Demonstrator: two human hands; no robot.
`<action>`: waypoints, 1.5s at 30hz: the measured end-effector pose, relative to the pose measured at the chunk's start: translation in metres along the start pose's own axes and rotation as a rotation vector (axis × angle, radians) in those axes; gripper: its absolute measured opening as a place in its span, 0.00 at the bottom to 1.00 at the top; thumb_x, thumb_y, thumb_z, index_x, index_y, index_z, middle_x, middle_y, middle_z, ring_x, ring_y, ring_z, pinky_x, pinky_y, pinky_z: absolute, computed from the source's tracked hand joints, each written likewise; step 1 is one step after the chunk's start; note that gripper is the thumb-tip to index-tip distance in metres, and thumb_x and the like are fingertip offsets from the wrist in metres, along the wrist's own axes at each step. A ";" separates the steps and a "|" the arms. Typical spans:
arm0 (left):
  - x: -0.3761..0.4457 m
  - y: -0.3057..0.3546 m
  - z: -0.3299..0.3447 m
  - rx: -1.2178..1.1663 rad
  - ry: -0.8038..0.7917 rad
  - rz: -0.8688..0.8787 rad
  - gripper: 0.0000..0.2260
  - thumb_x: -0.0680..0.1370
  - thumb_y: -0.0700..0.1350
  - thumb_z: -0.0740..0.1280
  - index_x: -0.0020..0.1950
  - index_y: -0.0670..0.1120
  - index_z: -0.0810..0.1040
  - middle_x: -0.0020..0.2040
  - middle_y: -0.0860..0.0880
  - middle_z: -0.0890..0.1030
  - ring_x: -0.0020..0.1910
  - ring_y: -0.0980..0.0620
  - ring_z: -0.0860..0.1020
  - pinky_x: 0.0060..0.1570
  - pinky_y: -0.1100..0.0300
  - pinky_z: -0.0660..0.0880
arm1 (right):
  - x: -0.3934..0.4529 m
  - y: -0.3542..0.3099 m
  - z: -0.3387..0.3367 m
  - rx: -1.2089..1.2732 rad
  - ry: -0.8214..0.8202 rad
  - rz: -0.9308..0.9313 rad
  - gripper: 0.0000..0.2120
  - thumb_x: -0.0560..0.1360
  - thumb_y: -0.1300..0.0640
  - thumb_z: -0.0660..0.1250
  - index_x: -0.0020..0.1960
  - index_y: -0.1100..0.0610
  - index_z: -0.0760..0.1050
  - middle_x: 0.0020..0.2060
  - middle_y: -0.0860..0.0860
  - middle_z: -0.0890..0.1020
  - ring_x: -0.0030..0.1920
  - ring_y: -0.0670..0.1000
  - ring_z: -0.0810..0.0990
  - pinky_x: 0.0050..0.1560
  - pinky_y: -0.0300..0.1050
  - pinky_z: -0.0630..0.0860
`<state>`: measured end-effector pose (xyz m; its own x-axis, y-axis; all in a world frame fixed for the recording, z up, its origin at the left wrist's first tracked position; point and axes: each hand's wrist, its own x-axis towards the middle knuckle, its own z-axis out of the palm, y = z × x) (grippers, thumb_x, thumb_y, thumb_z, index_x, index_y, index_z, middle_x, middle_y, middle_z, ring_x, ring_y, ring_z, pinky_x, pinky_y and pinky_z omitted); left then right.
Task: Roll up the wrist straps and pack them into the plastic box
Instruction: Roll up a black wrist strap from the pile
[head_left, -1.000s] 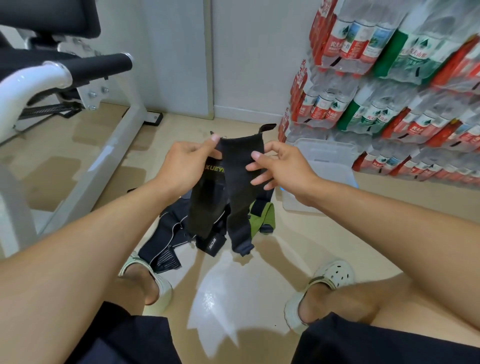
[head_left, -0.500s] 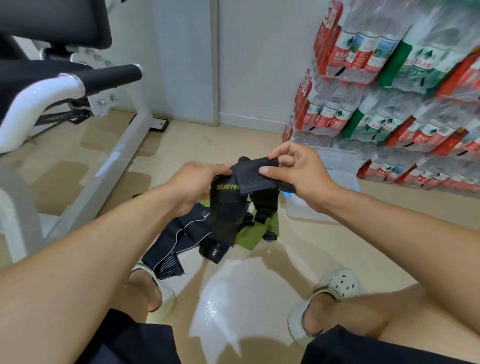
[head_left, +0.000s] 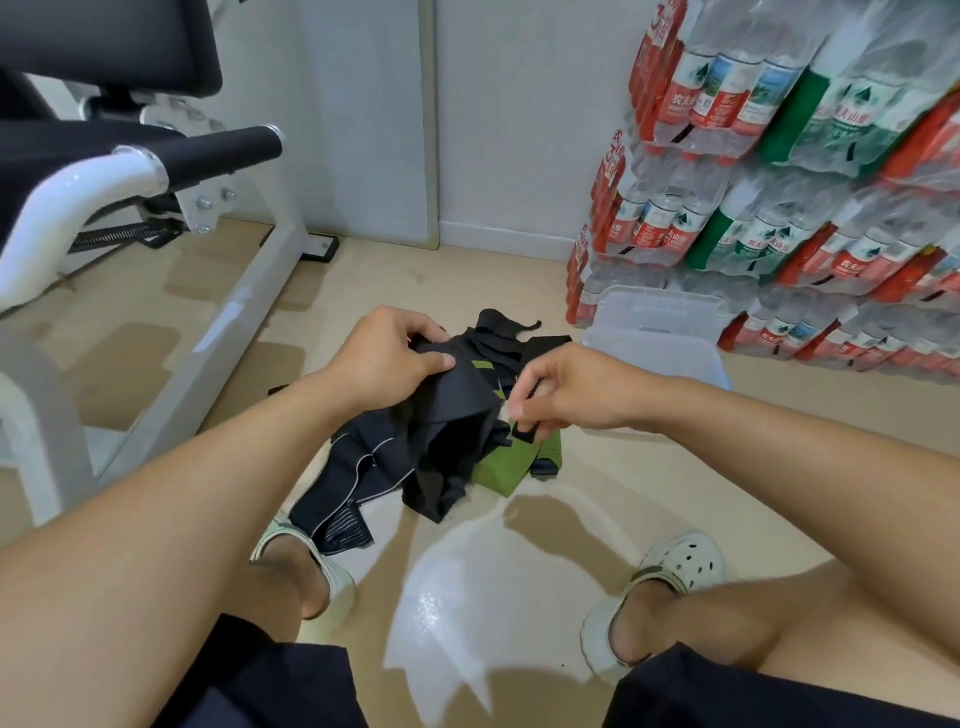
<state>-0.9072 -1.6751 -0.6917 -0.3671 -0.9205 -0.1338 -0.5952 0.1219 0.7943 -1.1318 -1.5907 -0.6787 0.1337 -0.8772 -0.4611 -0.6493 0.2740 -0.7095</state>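
A black wrist strap (head_left: 462, 395) with yellow-green lettering is held low over a heap on the floor. My left hand (head_left: 387, 358) grips its upper left edge, thumb on top. My right hand (head_left: 558, 389) pinches the strap's right end with curled fingers. Under them lie a dark strap with grey trim (head_left: 353, 483) and a green strap (head_left: 519, 462). The clear plastic box (head_left: 660, 338) stands on the floor just right of my right hand, against the bottle packs; what is inside it is hard to make out.
Shrink-wrapped packs of water bottles (head_left: 779, 208) are stacked along the right wall. A white gym machine frame (head_left: 171, 364) with a black padded handle (head_left: 218, 150) fills the left. My feet in pale clogs (head_left: 675, 571) rest on the beige floor on either side of a bright reflection.
The strap hung at full length from both raised hands, then my right hand folded its top over. Now both hands have dropped with the bunched strap to just over the heap.
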 end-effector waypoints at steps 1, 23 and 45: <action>-0.001 0.000 -0.002 0.079 -0.048 0.046 0.05 0.76 0.44 0.77 0.44 0.54 0.84 0.44 0.55 0.85 0.45 0.52 0.83 0.48 0.58 0.79 | 0.003 0.006 -0.002 -0.008 0.044 0.022 0.07 0.77 0.56 0.74 0.55 0.54 0.83 0.44 0.51 0.88 0.45 0.51 0.88 0.50 0.50 0.83; -0.007 0.008 -0.009 0.056 -0.284 0.274 0.07 0.74 0.41 0.78 0.44 0.53 0.85 0.46 0.56 0.84 0.41 0.60 0.80 0.44 0.71 0.72 | 0.037 0.050 0.020 -0.011 -0.137 -0.110 0.43 0.63 0.54 0.85 0.72 0.44 0.67 0.68 0.42 0.76 0.70 0.42 0.71 0.69 0.45 0.70; 0.007 -0.013 -0.013 0.181 0.034 -0.061 0.04 0.77 0.42 0.76 0.49 0.50 0.86 0.39 0.53 0.81 0.39 0.51 0.79 0.38 0.60 0.75 | 0.038 0.069 -0.017 -0.024 -0.167 0.120 0.14 0.77 0.54 0.74 0.59 0.60 0.80 0.57 0.54 0.85 0.60 0.55 0.83 0.69 0.54 0.75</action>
<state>-0.8926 -1.6881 -0.6951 -0.3036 -0.9399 -0.1562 -0.7360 0.1272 0.6649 -1.1841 -1.6119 -0.7364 0.1750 -0.7607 -0.6251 -0.6856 0.3615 -0.6318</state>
